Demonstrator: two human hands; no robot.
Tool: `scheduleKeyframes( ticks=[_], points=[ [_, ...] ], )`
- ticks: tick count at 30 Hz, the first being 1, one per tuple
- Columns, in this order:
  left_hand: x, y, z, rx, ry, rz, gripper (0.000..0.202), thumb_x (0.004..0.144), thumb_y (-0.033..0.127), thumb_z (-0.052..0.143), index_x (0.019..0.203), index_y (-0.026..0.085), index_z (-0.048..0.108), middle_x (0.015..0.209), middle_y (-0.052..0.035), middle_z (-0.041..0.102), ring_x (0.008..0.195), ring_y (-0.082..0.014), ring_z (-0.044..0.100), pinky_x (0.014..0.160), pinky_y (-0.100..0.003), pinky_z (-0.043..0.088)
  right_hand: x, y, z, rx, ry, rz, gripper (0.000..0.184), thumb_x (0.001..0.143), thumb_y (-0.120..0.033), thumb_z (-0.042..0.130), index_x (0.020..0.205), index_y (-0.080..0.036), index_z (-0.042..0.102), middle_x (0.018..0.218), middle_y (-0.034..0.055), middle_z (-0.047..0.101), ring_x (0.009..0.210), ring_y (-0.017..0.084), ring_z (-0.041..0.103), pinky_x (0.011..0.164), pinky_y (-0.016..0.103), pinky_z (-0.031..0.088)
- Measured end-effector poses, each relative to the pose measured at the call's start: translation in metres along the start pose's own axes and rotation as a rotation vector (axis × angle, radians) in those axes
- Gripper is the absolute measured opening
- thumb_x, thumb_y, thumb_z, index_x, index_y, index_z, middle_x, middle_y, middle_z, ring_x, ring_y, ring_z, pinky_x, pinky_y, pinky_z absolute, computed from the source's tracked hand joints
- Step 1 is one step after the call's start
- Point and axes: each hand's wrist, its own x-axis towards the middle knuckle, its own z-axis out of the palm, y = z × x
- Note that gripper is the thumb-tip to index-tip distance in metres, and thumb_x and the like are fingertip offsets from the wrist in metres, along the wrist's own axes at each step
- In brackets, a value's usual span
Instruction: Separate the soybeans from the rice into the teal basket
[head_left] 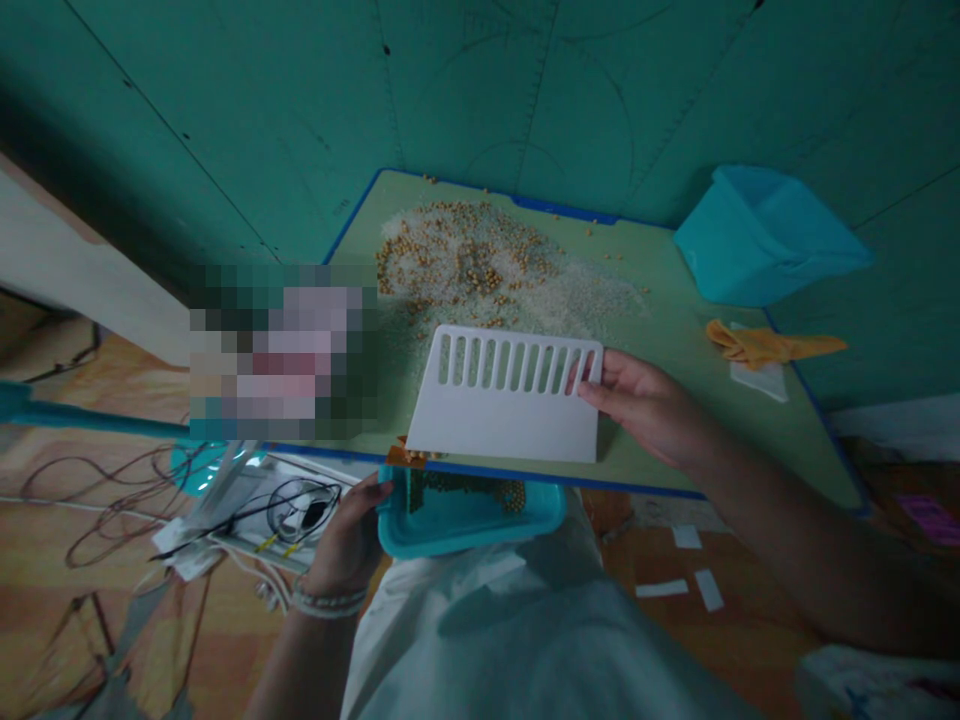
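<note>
With thumb and fingers, my right hand (637,405) grips the right end of a white slotted plastic plate (502,420). The plate is tilted over the front part of the green tabletop (675,370). Below the table's front edge, my left hand (349,535) holds a blue plastic tray (465,535) by its left end. Round tan beans (514,495) lie inside the tray, partly hidden by the edge. Behind the plate spreads a pile of similar beans mixed with pale, rice-like grains (472,260). A few beans sit at the front edge, left of the plate.
A blue open container (765,235) stands at the table's back right. In front of it lies an orange cloth (772,345) over a white piece. A pixelated patch hides the table's left side. Cables (300,510) lie at lower left, and paper scraps (686,537) on the floor.
</note>
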Motion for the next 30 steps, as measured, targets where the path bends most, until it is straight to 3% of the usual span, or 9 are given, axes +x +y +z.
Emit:
scheduleKeyframes(
  ticks=[8, 24, 30],
  points=[
    [0.0, 0.0, -0.003, -0.014, -0.014, 0.005, 0.008, 0.057, 0.026, 0.078, 0.059, 0.019, 0.074, 0.061, -0.0052, 0.076, 0.069, -0.0305, 0.073, 0.066, -0.038, 0.058, -0.001, 0.003, -0.001, -0.019, -0.002, -0.009, 0.017, 0.074, -0.032, 0.072, 0.085, -0.021, 0.064, 0.085, 0.0022, 0.071, 0.082, 0.018, 0.063, 0.079, 0.034, 0.046],
    [0.002, 0.0, -0.002, -0.006, 0.017, -0.002, 0.013, 0.055, 0.029, 0.08, 0.059, 0.019, 0.074, 0.059, -0.0047, 0.075, 0.073, -0.0307, 0.072, 0.066, -0.035, 0.058, -0.008, 0.004, -0.001, -0.018, -0.063, 0.029, 0.017, 0.075, -0.032, 0.071, 0.087, -0.021, 0.065, 0.086, 0.0026, 0.071, 0.083, 0.018, 0.063, 0.079, 0.032, 0.046],
    [0.0, 0.0, 0.0, -0.007, 0.013, -0.017, 0.011, 0.055, 0.027, 0.079, 0.058, 0.018, 0.073, 0.061, -0.006, 0.075, 0.077, -0.033, 0.072, 0.068, -0.038, 0.059, -0.008, 0.013, -0.005, -0.016, -0.015, 0.035, 0.018, 0.077, -0.034, 0.069, 0.089, -0.022, 0.063, 0.087, 0.0026, 0.072, 0.082, 0.018, 0.064, 0.079, 0.034, 0.046]
  ],
)
